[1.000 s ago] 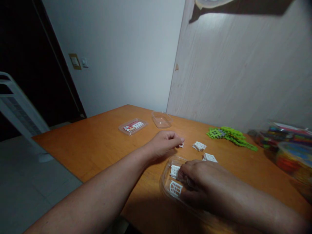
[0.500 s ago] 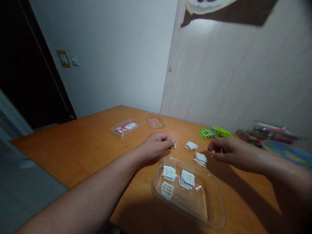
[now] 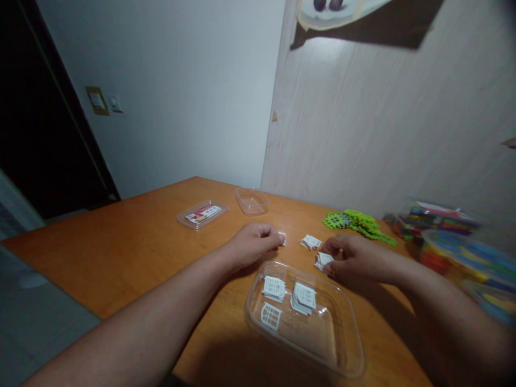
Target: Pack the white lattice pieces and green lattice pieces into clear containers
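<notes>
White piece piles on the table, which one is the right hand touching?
The pile beside the tray's far rim; the other pile lies untouched farther back.

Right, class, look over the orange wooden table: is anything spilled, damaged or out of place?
Nothing stands out. White window-shaped plastic pieces lie flat in the clear plastic tray and on the orange wooden table. The left hand pinches one small white piece, the right hand grips a white stack beside the tray.
</notes>
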{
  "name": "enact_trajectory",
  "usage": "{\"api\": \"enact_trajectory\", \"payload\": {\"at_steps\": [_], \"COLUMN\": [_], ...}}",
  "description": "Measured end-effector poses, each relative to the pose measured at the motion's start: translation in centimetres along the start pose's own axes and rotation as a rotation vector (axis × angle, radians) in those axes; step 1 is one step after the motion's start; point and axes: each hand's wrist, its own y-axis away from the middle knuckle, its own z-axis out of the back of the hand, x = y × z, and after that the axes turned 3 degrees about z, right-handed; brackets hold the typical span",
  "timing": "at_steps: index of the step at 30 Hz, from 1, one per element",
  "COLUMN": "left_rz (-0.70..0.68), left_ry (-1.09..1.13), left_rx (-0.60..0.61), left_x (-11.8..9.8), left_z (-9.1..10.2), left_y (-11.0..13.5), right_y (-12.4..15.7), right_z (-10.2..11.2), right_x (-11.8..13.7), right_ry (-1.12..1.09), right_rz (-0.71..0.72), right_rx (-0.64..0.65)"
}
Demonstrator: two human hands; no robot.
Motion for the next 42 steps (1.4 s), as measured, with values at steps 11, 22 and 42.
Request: {"api": "enact_trajectory", "payload": {"at_steps": [11, 22, 42], "left_rz": [0.013, -0.005, -0.02], "left_ry": [0.128, 0.543, 0.443], "left_rx": [0.039, 0.402, 0.184], "left_x": [0.1, -0.9, -0.6], "left_z": [0.0, 0.4, 0.0], "left_y": [-0.1, 0.9, 0.6], "right_y": [0.8, 1.2, 2.1], "right_z": [1.3, -2.2, -2.8], "right_x": [1.6, 8.6, 9.2], "right_ry": [-0.029, -0.006, 0.242], "right_rz": [0.139, 0.719, 0.405], "right_rx": [-0.162, -0.677, -0.619]}}
